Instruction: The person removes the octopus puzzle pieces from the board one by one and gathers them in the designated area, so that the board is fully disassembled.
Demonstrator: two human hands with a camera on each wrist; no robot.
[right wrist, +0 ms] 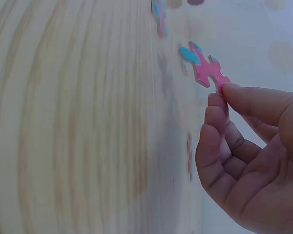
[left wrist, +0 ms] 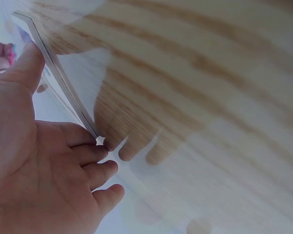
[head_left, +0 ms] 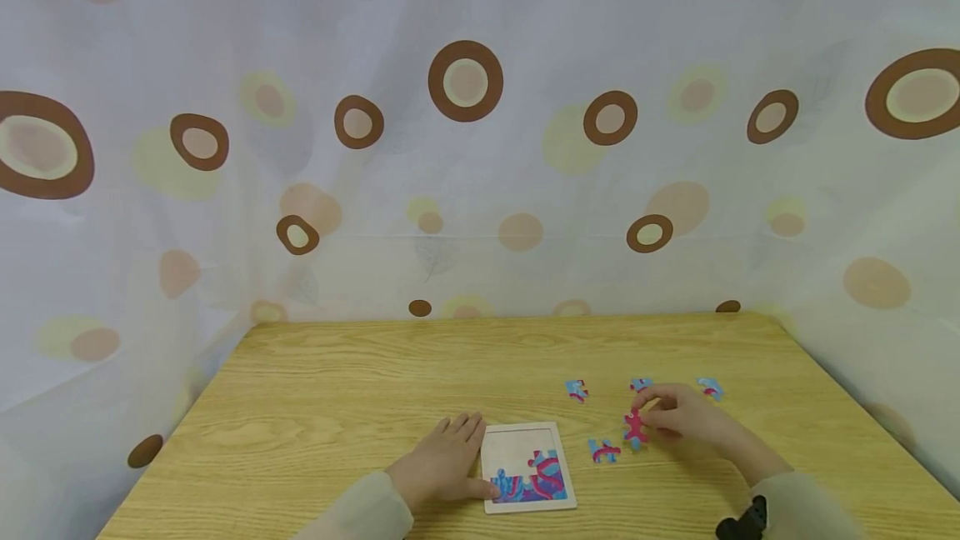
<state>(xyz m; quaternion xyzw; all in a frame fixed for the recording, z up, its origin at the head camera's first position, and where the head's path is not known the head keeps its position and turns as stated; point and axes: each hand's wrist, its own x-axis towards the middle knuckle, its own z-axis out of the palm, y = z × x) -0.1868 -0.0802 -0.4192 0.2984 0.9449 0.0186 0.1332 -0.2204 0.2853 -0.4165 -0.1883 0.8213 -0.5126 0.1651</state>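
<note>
A pink and blue jigsaw piece (right wrist: 205, 68) is pinched between the thumb and forefinger of my right hand (head_left: 678, 417), held above the table to the right of the puzzle tray. The square, white-rimmed puzzle tray (head_left: 517, 509) lies in front of me, with joined blue, pink and purple pieces (head_left: 551, 477) along its bottom and up its right side. Its upper left shows bare backing. My left hand (head_left: 447, 461) rests at the tray's left edge, fingers straight and thumb over the lower left corner. In the left wrist view, the fingertips (left wrist: 102, 153) meet the tray's edge.
One loose piece (head_left: 604, 451) lies between the tray and my right hand. Farther back are another piece (head_left: 577, 391), one partly behind the right hand (head_left: 641, 385), and one at the right (head_left: 709, 388). A dotted curtain (head_left: 480, 273) surrounds the wooden table (head_left: 337, 373).
</note>
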